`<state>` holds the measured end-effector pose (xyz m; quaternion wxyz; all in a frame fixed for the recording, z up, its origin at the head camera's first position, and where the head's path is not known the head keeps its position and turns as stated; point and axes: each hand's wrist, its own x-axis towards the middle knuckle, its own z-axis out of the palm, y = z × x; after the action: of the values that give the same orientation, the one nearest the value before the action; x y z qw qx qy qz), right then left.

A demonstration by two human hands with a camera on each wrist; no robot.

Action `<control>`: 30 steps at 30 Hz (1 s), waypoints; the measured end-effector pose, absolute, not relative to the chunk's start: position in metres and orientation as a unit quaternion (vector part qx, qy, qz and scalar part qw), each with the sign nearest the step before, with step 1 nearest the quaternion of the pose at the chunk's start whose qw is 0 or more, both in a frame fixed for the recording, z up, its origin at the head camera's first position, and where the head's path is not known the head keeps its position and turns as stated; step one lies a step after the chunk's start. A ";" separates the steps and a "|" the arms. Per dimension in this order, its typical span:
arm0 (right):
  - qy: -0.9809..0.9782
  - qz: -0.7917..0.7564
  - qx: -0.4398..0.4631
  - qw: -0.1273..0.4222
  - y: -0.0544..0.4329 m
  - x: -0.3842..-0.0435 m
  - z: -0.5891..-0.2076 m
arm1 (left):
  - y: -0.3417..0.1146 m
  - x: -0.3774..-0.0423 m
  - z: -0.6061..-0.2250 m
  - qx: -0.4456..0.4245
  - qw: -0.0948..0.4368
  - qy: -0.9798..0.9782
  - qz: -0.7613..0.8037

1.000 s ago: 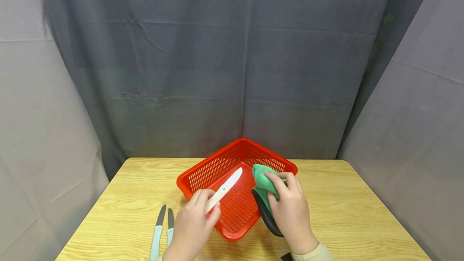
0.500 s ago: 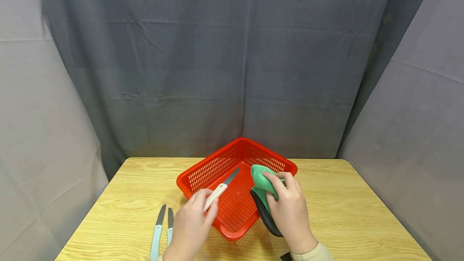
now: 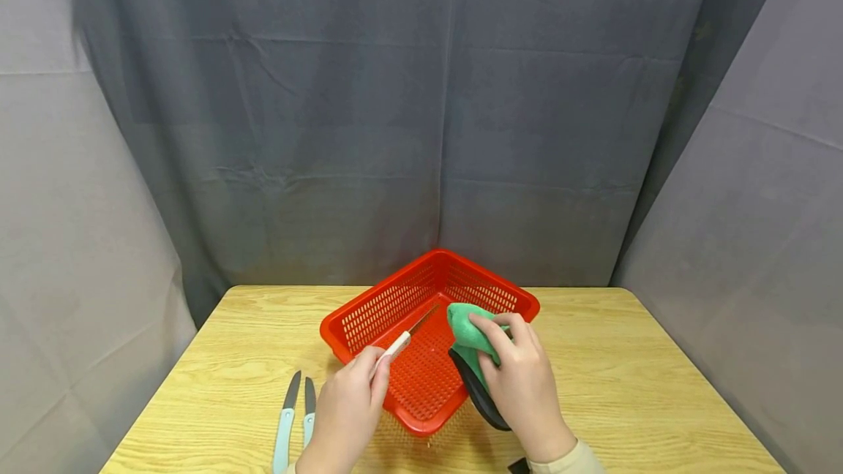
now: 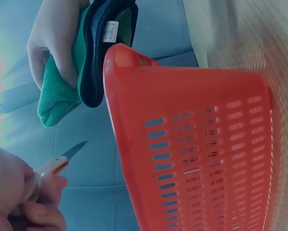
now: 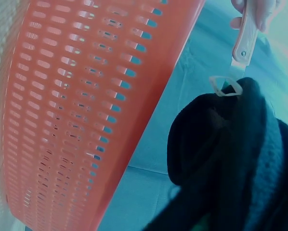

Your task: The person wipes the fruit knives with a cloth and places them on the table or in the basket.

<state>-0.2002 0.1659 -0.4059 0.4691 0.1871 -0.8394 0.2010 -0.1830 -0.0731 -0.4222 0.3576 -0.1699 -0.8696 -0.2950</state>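
Observation:
My left hand [image 3: 347, 411] grips a white-handled knife [image 3: 398, 346] by its handle, with the blade pointing away over the red plastic basket [image 3: 332, 328]. From the head view the blade appears thin, almost edge-on. My right hand [image 3: 525, 390] pinches a bunched green cloth [image 3: 471, 328] with a black edge, held just right of the knife. In the left wrist view a white label [image 4: 111, 32] shows on the cloth's black part. Blade and cloth look apart there. The right wrist view has the dark edge of the cloth [image 5: 221, 144] covering part of the blade.
Two knives with light blue handles lie on the wooden table [image 3: 626, 371] left of my left hand: a longer one [image 3: 283, 430] and a second one [image 3: 309, 408], partly hidden by my wrist. A grey curtain [image 3: 342, 130] hangs behind the table.
My left hand has rolled the knife, so its blade went from broad and bright to thin and edge-on. My right hand has shifted slightly left with the cloth.

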 end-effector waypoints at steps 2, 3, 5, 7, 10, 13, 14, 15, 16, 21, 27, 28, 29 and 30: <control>-0.840 0.200 0.193 0.466 0.165 -0.200 -0.406 | -0.073 -0.182 -0.422 -0.171 0.348 -0.871 -0.301; -0.840 0.200 0.196 0.464 0.165 -0.199 -0.406 | -0.072 -0.182 -0.422 -0.172 0.343 -0.872 -0.304; -0.842 0.198 0.200 0.459 0.164 -0.199 -0.406 | -0.072 -0.182 -0.422 -0.171 0.335 -0.873 -0.310; -0.845 0.196 0.208 0.453 0.163 -0.197 -0.406 | -0.072 -0.181 -0.422 -0.169 0.327 -0.875 -0.315; -0.844 0.193 0.224 0.446 0.161 -0.195 -0.407 | -0.072 -0.181 -0.422 -0.165 0.318 -0.877 -0.320; -0.842 0.193 0.242 0.441 0.159 -0.194 -0.407 | -0.071 -0.181 -0.422 -0.162 0.312 -0.878 -0.326; -0.842 0.193 0.246 0.439 0.158 -0.193 -0.407 | -0.071 -0.181 -0.422 -0.160 0.310 -0.878 -0.327; -0.842 0.194 0.249 0.437 0.157 -0.193 -0.408 | -0.071 -0.181 -0.422 -0.159 0.311 -0.878 -0.328; -0.843 0.193 0.252 0.435 0.157 -0.193 -0.408 | -0.071 -0.181 -0.422 -0.159 0.310 -0.877 -0.329; -0.844 0.188 0.261 0.429 0.153 -0.191 -0.410 | -0.070 -0.181 -0.424 -0.156 0.311 -0.876 -0.335; -0.842 0.185 0.274 0.428 0.150 -0.191 -0.412 | -0.068 -0.180 -0.424 -0.154 0.297 -0.873 -0.354; -0.841 0.185 0.274 0.428 0.150 -0.191 -0.412 | -0.068 -0.180 -0.424 -0.154 0.295 -0.873 -0.356; -0.841 0.185 0.275 0.428 0.150 -0.191 -0.412 | -0.068 -0.180 -0.424 -0.154 0.295 -0.873 -0.358; -0.841 0.186 0.275 0.428 0.149 -0.191 -0.412 | -0.067 -0.179 -0.424 -0.154 0.293 -0.872 -0.360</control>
<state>-0.1912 0.1494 -0.4122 0.4282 0.2745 -0.8408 0.1855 -0.1793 -0.0674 -0.4239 0.2934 -0.1543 -0.8722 -0.3598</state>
